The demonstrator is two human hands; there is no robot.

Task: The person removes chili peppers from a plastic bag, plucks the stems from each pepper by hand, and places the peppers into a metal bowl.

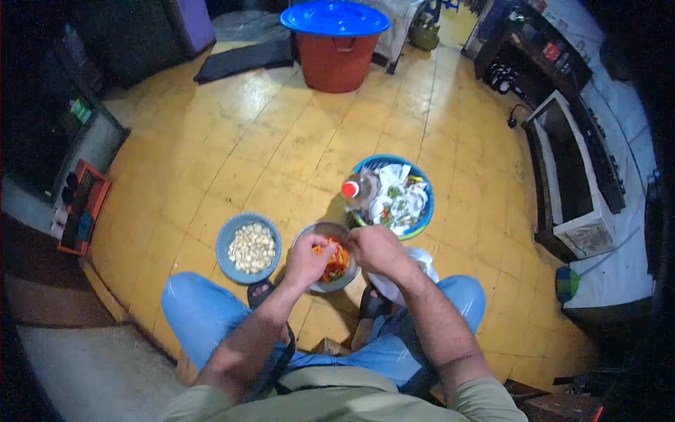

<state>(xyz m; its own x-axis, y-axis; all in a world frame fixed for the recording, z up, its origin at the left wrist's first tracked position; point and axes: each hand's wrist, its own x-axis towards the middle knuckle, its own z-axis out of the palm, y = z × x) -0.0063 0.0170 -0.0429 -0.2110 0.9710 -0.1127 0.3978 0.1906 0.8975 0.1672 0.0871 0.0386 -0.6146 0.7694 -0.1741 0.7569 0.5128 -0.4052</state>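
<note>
A metal bowl (325,228) stands on the floor between my feet, with red and orange chili peppers (337,261) in it. My left hand (308,260) is over the bowl's left side, fingers pinched together near the peppers. Above the bowl's right edge, my right hand (377,249) is closed, its fingertips turned toward the left hand. Whatever sits between the fingers of either hand is too small to make out. To the left is a blue-grey basin (222,260) holding peeled garlic cloves (252,248).
Beyond my right hand stands a blue-green basket (420,169) with white plastic and green scraps; a red-capped bottle (355,190) leans at its left. A white bag (422,261) lies by my right foot. A red tub (336,67) with a blue lid (335,17) stands farther off.
</note>
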